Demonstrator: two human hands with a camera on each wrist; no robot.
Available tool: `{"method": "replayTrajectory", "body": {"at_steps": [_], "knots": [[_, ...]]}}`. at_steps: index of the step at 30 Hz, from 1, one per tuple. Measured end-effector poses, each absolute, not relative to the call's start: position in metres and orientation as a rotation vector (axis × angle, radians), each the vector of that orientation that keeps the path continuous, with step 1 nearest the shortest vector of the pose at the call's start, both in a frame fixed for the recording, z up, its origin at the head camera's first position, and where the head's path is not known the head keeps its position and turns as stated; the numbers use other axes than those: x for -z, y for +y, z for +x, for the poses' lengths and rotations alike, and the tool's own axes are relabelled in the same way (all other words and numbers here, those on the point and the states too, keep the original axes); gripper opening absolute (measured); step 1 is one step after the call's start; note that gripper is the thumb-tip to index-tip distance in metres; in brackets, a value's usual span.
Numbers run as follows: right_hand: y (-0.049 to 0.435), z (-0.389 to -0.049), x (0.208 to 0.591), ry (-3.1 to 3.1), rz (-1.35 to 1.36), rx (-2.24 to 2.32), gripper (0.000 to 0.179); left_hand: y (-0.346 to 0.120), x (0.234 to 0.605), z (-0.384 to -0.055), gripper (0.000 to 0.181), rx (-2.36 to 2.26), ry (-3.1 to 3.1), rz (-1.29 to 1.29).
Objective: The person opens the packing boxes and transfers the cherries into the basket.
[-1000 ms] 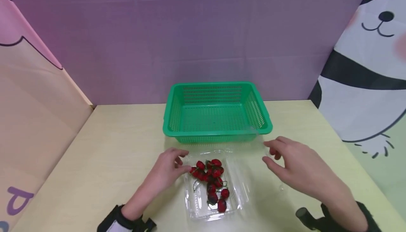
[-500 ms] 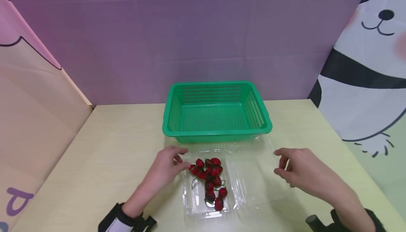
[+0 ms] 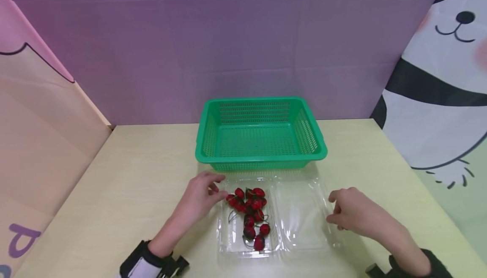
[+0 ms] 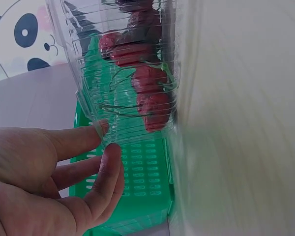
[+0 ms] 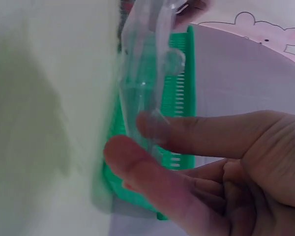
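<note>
A clear plastic clamshell container (image 3: 230,246) lies opened out on the table, with several red cherries (image 3: 249,204) in its left half. My left hand (image 3: 201,195) pinches the rim at that half's far left corner between thumb and fingertips. The clear lid (image 3: 302,214) is folded out to the right, nearly flat and joined to the tray along the middle. At its right edge, my right hand (image 3: 359,214) pinches the lid between thumb and index finger. In the right wrist view the lid's corner (image 5: 160,128) sits between these fingers, partly hidden by them.
Just behind the container stands a green perforated basket (image 3: 258,159) with nothing in it. The pale wooden table (image 3: 144,164) meets a purple cloth wall (image 3: 236,50) at the back. Printed cloths hang at both sides.
The lid has swung over to the right and down, from raised to almost flat. My right hand has moved right and towards me with it. My left hand has stayed at the tray's corner.
</note>
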State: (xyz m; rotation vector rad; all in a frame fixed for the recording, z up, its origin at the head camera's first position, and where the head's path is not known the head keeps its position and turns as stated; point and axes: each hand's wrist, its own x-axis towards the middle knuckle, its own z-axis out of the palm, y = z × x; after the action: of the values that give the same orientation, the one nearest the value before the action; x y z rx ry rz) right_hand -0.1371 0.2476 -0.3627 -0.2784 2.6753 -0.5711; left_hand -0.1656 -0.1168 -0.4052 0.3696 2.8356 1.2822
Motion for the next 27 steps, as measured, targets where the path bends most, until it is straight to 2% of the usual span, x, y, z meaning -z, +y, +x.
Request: {"method": "replayTrajectory", "body": {"at_steps": [4, 7, 9, 18, 27], "knots": [[0.245, -0.136, 0.369, 2.667, -0.279, 0.571, 0.034, -0.116, 0.405, -0.167, 0.042, -1.281, 2.838, 0.373], [0.244, -0.135, 0.374, 2.664, -0.277, 0.567, 0.019, -0.115, 0.405, -0.168, 0.041, -1.288, 2.838, 0.376], [0.242, -0.136, 0.378, 2.670, -0.268, 0.543, 0.015, -0.115, 0.405, -0.169, 0.042, -1.294, 2.837, 0.374], [0.237, -0.140, 0.391, 2.731, -0.268, 0.343, 0.017, -0.113, 0.407, -0.171, 0.042, -1.307, 2.841, 0.377], [0.242, -0.144, 0.389, 2.892, -0.379, 0.243, 0.024, -0.111, 0.409, -0.173, 0.040, -1.330, 2.844, 0.370]]}}
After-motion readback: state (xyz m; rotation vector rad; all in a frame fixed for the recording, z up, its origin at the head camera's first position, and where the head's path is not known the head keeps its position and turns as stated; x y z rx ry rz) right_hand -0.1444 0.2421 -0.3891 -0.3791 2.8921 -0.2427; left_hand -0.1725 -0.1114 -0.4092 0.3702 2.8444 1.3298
